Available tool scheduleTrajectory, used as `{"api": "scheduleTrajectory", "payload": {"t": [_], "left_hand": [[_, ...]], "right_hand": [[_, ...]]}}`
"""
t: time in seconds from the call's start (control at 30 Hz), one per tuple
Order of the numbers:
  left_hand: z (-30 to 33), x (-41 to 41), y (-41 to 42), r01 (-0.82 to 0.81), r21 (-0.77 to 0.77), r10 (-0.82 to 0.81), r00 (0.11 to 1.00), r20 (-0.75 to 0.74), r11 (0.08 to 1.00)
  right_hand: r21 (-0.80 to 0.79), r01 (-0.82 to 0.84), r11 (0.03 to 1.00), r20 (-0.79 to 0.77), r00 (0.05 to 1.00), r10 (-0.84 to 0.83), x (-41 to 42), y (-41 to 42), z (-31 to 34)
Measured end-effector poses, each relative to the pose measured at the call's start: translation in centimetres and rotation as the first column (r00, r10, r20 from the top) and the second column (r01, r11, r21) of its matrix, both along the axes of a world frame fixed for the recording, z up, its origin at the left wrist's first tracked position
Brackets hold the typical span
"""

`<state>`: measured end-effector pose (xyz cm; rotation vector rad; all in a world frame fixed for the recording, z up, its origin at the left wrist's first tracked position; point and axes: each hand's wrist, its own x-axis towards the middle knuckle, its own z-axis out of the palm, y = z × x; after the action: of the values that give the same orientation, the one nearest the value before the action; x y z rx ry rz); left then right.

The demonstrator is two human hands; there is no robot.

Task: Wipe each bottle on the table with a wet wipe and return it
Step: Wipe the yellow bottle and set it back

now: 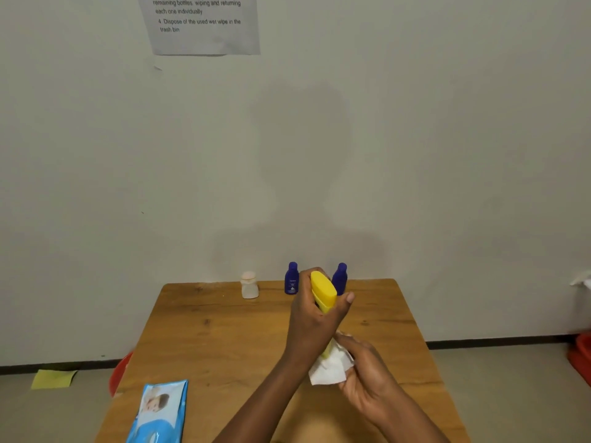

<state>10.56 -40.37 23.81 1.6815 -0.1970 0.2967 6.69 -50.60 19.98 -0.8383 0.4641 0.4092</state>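
Gripping the yellow bottle around its middle, the left hand lifts it over the wooden table, cap end pointing away towards the wall. Down at the near end, the right hand is closed around a bunched white wet wipe, cupping it against the bottle's base. To do this well, I'd say the left hand wants to turn the bottle while the wipe hand slides along its length, so no strip under the gripping fingers gets missed, then a regrip to catch the covered band. A squeezed bottle could pop its cap, so a light hold looks wise.

Back by the wall stand two dark blue bottles, caps on, and to their left a small pale bottle with a rounded top; what's inside any of them I can't tell. The blue wipes packet lies flat at the near left corner of the table.
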Motion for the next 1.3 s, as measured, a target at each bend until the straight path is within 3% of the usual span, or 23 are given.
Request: {"api": "scheduleTrajectory", "payload": {"t": [0.17,0.27,0.37,0.43,0.5,0.57,0.67,0.73,0.8,0.97,1.1,1.17,1.3], "left_hand": [[-0.2,-0.5,-0.4,0.024,0.084,-0.025,1.000,0.006,0.996],[-0.1,0.1,1.4,-0.010,0.179,0.012,1.000,-0.013,0.984],[-0.7,0.6,3.0,-0.048,0.425,0.069,0.997,-0.034,0.904],[-1.5,0.6,3.4,-0.046,0.521,0.082,0.996,-0.045,0.852],[-1.9,0.5,3.2,-0.051,0.577,0.077,0.997,-0.021,0.815],[-2.0,0.3,2.8,-0.043,0.592,0.042,0.999,0.015,0.805],[-2.1,0.2,2.8,-0.017,0.647,0.004,1.000,0.022,0.762],[-2.3,0.1,3.5,-0.026,0.622,0.035,0.999,-0.002,0.782],[-2.4,0.1,4.0,-0.053,0.558,0.064,0.998,0.000,0.828],[-3.0,-0.1,3.8,-0.036,0.545,0.054,0.998,-0.018,0.838],[-3.3,0.7,4.3,-0.037,0.519,0.089,0.993,-0.076,0.854],[-3.7,1.1,5.2,0.019,0.465,0.073,0.981,-0.179,0.885],[-5.4,1.1,7.1,0.120,0.346,0.051,0.893,-0.447,0.931]], "right_hand": [[-0.024,-0.015,1.000,-0.046,0.999,0.014,-0.7,2.3,-0.5],[-0.280,-0.049,0.959,0.034,0.998,0.061,-1.4,0.2,0.9],[-0.667,0.100,0.738,0.188,0.982,0.037,-0.9,-2.4,3.5],[-0.765,0.242,0.596,0.375,0.921,0.108,-0.4,-2.6,6.1],[-0.800,0.291,0.525,0.480,0.836,0.268,0.5,-2.0,7.8],[-0.864,0.273,0.423,0.465,0.756,0.461,1.1,-0.8,8.3],[-0.940,0.301,0.160,0.321,0.624,0.712,0.9,1.1,7.8],[-0.930,0.358,0.079,0.274,0.534,0.800,0.0,1.8,7.3],[-0.921,0.378,0.090,0.288,0.509,0.811,-0.5,1.5,6.4],[-0.945,0.306,0.116,0.294,0.639,0.710,0.8,1.4,4.9],[-0.934,0.330,0.133,0.321,0.619,0.717,0.9,2.3,4.9],[-0.941,0.267,0.209,0.336,0.665,0.667,0.7,1.5,4.1],[-0.867,0.125,0.483,0.354,0.836,0.420,1.6,-1.0,0.8]]}}
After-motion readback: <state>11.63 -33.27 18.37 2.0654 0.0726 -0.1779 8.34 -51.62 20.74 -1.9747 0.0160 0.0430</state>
